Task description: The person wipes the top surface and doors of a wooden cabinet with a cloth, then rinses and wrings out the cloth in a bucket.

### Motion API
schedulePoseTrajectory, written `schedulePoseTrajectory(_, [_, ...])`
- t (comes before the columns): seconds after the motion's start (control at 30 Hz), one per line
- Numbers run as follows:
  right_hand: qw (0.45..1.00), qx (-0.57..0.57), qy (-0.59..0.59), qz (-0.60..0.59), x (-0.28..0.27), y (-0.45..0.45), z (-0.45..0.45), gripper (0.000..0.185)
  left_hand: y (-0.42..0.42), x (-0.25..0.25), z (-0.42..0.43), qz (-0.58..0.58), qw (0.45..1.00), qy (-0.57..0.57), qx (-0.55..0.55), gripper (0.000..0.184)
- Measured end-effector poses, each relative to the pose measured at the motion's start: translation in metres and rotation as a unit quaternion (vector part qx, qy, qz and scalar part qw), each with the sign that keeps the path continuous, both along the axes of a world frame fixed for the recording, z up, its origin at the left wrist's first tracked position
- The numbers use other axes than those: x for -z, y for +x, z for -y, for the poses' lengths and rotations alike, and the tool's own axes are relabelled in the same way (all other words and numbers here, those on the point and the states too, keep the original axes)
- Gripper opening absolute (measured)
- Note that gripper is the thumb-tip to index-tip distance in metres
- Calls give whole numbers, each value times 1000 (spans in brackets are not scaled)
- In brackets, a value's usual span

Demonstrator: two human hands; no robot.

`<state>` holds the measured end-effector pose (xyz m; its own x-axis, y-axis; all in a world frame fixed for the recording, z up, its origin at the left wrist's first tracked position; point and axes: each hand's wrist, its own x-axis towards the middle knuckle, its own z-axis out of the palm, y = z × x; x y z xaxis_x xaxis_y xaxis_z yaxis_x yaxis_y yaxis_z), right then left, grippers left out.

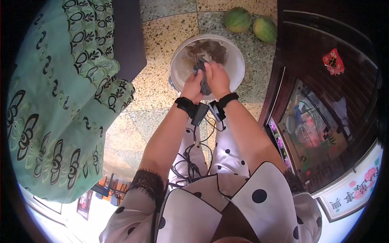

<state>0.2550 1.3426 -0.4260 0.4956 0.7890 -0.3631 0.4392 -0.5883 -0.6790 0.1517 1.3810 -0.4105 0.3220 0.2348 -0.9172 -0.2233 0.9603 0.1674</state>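
Observation:
Over the near part of a round white bucket, both of my hands are closed round a wet dark grey cloth. My left hand grips it from the left side, and my right hand presses on it from the right, the two hands nearly touching. The cloth is bunched and hangs down between them. Inside the bucket, a brownish patch shows toward the far side. Each wrist wears a black strap with a small device and a cable.
Two green melons lie on the speckled tile floor beyond the bucket. A green patterned cloth hangs at the left. Dark wooden furniture with a glass panel stands at the right. Black cables dangle over my lap.

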Motion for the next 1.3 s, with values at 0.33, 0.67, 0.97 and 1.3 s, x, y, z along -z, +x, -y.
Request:
schedulePoseTrajectory(0.33, [964,-47,-252,-65,110,25,24,45,-13,52,3,-61,995,9,76,43])
schedulePoseTrajectory(0.67, [940,-25,-325,-106,238,80,19,58,-62,99,-9,-179,982,-59,18,50])
schedulePoseTrajectory(0.97, [925,-302,-227,45,316,-16,70,53,-72,97,-10,-121,991,-63,14,60])
schedulePoseTrajectory(1.3, [847,45,-172,-501,78,30,25,50,-52,79,-20,-85,975,-206,16,73])
